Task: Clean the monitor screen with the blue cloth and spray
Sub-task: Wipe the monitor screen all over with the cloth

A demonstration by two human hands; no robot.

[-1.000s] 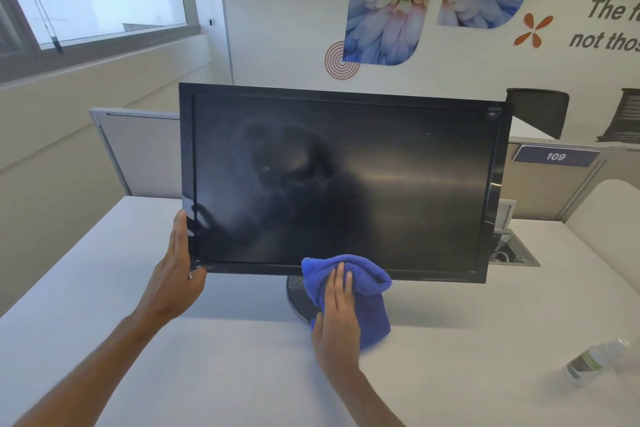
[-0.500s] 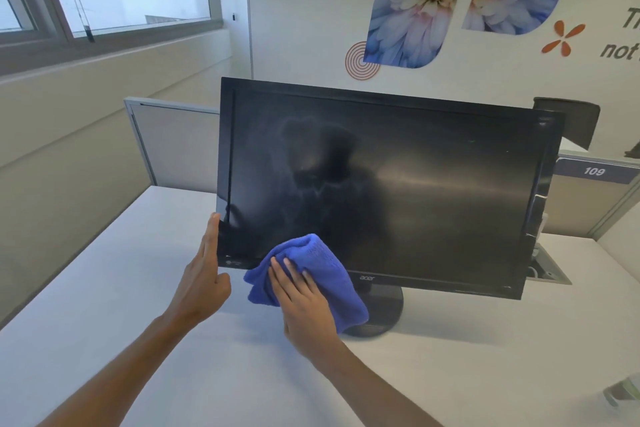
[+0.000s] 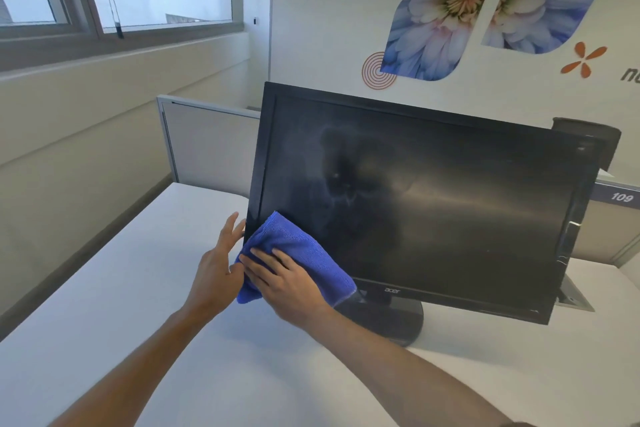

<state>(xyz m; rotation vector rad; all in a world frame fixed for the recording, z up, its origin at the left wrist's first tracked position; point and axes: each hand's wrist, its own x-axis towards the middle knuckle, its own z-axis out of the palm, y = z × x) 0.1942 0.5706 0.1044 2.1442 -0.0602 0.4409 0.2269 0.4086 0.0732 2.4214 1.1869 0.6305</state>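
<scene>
Slid left, blue cloth [image 3: 304, 250] covers monitor [image 3: 450, 204] corner under flat right hand [image 3: 287, 284]; left hand [image 3: 216, 274] touches edge, fingers straight.

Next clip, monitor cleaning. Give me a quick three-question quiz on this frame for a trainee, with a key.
1. True or false: the right hand presses the blue cloth on the lower left corner of the monitor.
2. Where is the left hand? A) in the air, touching nothing B) against the monitor's left edge C) round a spray bottle
3. Fill in: the number plate behind the monitor reads ___.
Key: 1 true; 2 B; 3 109.
</scene>
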